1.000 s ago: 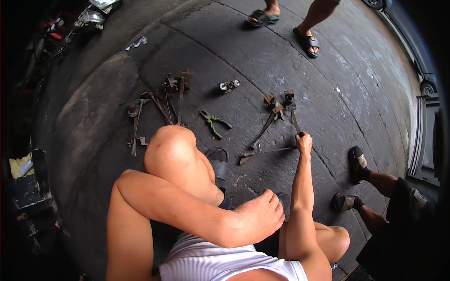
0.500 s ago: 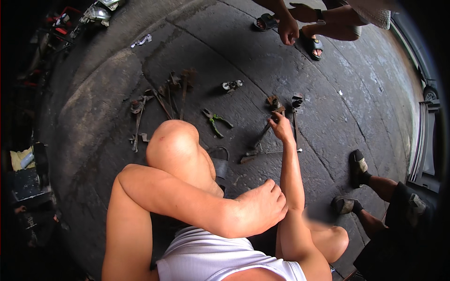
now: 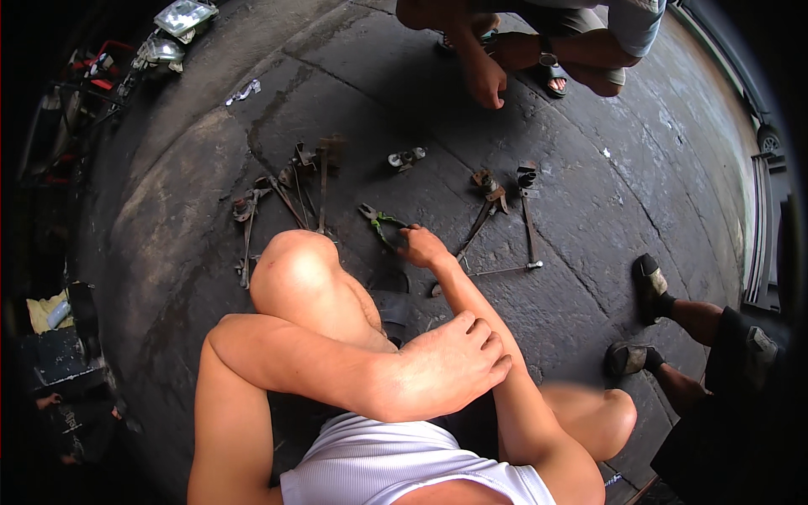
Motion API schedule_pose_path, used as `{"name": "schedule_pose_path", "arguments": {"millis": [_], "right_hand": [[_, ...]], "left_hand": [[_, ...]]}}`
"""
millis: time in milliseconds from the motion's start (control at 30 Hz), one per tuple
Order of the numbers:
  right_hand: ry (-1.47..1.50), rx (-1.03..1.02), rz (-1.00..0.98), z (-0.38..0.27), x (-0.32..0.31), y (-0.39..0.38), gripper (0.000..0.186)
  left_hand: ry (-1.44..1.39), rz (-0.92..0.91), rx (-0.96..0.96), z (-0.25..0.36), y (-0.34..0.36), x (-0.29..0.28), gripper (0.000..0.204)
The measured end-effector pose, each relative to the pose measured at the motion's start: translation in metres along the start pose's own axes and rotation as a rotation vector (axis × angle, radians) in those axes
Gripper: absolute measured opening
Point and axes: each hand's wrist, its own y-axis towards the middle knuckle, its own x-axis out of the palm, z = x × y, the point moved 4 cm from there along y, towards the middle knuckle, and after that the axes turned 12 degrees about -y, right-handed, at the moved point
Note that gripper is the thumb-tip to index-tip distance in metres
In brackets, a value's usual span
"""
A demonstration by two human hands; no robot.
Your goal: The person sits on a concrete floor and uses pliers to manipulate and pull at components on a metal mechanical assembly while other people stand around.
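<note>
Pliers point(image 3: 380, 218) with green handles lie on the dark floor ahead of me, jaws toward the far left. My right hand point(image 3: 423, 247) is at them, fingers closed around the end of the right handle. My left hand point(image 3: 461, 358) hangs across my right forearm, its fingers loosely bent and apart, with nothing visible in it. To the right of the pliers lie a rusty metal bracket with rods point(image 3: 488, 187) and a dark-ended rod point(image 3: 529, 223). A small silver and dark metal part point(image 3: 406, 158) sits beyond the pliers.
More rusty rods and brackets point(image 3: 322, 189) lie left of the pliers, past my knee. A crouching person's hand point(image 3: 486, 82) hangs at the far side. Another person's shoes point(image 3: 650, 290) stand at the right. Headlight units point(image 3: 183, 18) are at the far left.
My right hand has moved left from the rusty bracket to the pliers and closed on a handle. The person at the far side has leaned further in.
</note>
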Motion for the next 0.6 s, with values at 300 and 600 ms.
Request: {"name": "schedule_pose_path", "arguments": {"millis": [300,600], "right_hand": [[-0.094,-0.002,-0.044,-0.001,0.014,-0.004,0.054],[-0.115,-0.042,0.005,0.004,0.042,0.01,0.051]], "left_hand": [[0.013,-0.001,-0.024,0.001,0.004,-0.001,0.042],[0.001,0.071,-0.013,-0.023,-0.01,-0.051,0.044]]}}
